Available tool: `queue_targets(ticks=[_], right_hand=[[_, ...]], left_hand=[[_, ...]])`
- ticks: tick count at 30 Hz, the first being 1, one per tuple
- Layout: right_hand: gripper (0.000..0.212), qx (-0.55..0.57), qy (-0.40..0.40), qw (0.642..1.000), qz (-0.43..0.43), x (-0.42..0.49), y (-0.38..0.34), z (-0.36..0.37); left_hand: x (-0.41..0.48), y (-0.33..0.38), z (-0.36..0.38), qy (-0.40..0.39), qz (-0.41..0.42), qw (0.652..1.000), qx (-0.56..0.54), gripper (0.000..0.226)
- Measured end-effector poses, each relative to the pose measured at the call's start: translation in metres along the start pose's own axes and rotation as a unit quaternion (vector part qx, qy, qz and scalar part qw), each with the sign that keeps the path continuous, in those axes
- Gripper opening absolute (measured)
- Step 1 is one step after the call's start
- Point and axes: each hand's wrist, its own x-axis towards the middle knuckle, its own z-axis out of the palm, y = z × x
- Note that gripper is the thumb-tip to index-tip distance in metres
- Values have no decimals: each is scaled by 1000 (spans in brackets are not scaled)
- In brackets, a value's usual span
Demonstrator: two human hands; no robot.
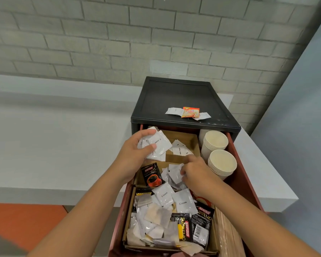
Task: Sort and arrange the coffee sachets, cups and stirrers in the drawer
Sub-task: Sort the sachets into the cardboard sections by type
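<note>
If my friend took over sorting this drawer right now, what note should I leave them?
Left hand: holds a bunch of Cream sachets over the back compartment.
Right hand: pinches loose white sachets in the middle compartment, beside a Kopiko sachet.
Done: two paper cup stacks sit at the back right of the drawer, and the wooden stirrers lie along its front right.
Left to do: the front pile mixes Cream, Kopiko and other packets. An orange sachet and white ones lie on top of the black cabinet.
</note>
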Motion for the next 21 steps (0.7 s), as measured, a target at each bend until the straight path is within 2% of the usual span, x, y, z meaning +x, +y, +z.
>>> queue_targets(ticks=[2, 4, 6, 8, 9, 13, 17, 21], right_hand=[[25, 23, 23, 999, -4, 0, 0, -3], [24, 107, 94, 990, -8, 1, -4, -14], [22, 251, 152, 956, -3, 1, -12, -31], [25, 394, 131, 910, 2, 2, -21, -45], [28, 431, 115, 895, 2, 2, -25, -49], [27, 440, 109, 892, -3, 8, -32, -53], [31, 499, 108, 860, -7, 15, -28, -56], [27, 495, 163, 853, -13, 25, -12, -63]], left_hand=[[0, 0, -1, 0, 1, 1000, 0, 41], [-1, -1, -1, -2, 6, 1000, 12, 42], [-1, -1, -1, -9, 12, 1000, 21, 42], [-2, -2, -1, -14, 18, 999, 24, 41], [-2, -2, -2, -15, 20, 999, 26, 40], [-2, -4, -3, -13, 22, 999, 18, 38], [-3, -5, -3, -5, 26, 999, 20, 37], [-2, -7, -4, 1, 22, 999, 30, 38]])
